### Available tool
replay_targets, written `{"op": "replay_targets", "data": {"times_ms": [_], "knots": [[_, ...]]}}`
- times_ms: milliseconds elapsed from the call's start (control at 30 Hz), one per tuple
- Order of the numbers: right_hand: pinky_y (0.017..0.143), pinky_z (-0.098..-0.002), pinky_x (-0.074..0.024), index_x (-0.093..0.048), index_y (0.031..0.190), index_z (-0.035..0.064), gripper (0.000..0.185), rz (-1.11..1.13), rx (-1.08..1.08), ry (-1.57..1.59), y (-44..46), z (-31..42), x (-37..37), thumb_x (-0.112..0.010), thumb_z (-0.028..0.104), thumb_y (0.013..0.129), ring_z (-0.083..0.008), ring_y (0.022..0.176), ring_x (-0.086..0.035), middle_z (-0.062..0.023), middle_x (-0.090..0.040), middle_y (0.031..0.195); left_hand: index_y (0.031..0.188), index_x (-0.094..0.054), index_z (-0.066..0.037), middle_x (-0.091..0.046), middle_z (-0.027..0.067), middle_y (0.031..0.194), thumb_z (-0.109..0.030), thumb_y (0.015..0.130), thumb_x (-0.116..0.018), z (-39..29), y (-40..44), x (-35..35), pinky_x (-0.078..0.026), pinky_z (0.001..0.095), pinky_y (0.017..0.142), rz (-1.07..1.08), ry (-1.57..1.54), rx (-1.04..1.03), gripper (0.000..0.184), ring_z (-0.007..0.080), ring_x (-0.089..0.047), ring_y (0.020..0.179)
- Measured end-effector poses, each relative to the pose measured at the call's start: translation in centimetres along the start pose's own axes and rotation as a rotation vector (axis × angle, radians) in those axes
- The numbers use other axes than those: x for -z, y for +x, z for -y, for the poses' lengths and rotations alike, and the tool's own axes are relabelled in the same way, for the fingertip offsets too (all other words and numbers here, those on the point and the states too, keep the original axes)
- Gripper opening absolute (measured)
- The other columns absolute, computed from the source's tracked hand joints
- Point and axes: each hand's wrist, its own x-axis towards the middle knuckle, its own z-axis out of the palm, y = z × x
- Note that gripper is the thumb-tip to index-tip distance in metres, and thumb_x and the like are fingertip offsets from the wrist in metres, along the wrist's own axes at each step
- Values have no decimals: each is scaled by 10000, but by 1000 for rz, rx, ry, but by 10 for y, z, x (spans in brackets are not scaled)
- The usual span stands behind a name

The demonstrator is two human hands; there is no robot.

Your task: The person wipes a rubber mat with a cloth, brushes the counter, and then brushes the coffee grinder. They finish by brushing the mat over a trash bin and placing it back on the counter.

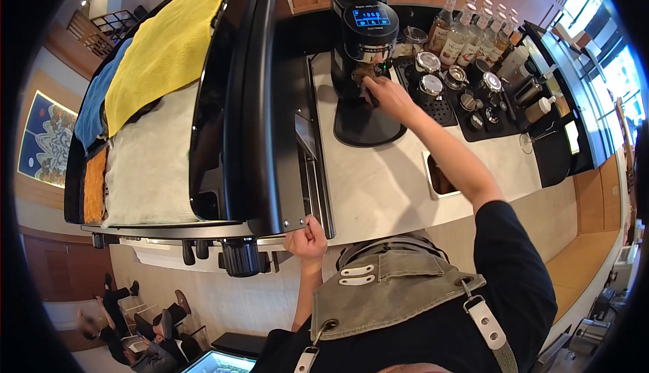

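Under the spout of a black coffee grinder (370,25) with a lit blue display, my right hand (387,96) is closed round a dark handle, perhaps a portafilter's; its far end is hidden in shadow. The grinder's black base tray (368,126) lies below that hand. My left hand (308,239) is curled at the front corner of the black espresso machine (260,103), by the counter's edge. Whether its fingers hold anything is hidden.
Cloths, one yellow (165,42), cover the machine's top. Syrup bottles (466,32) stand at the back right, behind metal tools on a black mat (483,126). A square opening (441,176) is cut in the counter (399,201). Seated people (155,339) are at the lower left.
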Motion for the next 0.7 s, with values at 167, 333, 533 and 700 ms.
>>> {"op": "replay_targets", "data": {"times_ms": [167,333,533,700], "knots": [[622,-487,-563,-532,1183,45,383,369,-143,-310,14,-14,4,-692,99,839,-391,779,-716,-190,-711,846,908,-699,15,-475,-6,531,-58,923,-698,-2,3,2,-300,257,438,33,-8,20,74,88,-401,453],[632,-473,-586,-569,1199,28,406,314,-77,-243,11,-29,2,-708,169,845,-383,762,-730,-201,-717,806,907,-697,12,-475,2,528,-63,917,-702,-2,0,1,-305,268,443,14,28,19,76,99,-403,451],[661,-495,-586,-532,1238,29,455,379,-98,-226,21,-7,19,-708,258,887,-405,774,-724,-203,-716,815,895,-697,10,-464,6,526,-71,913,-705,-5,3,2,-310,285,447,22,2,40,84,113,-399,449],[633,-510,-568,-536,1255,67,420,407,-88,-321,33,-25,15,-673,259,907,-403,759,-713,-190,-713,810,898,-702,11,-460,11,527,-54,909,-703,-6,9,-3,-313,288,450,7,6,23,65,119,-406,455]]}}
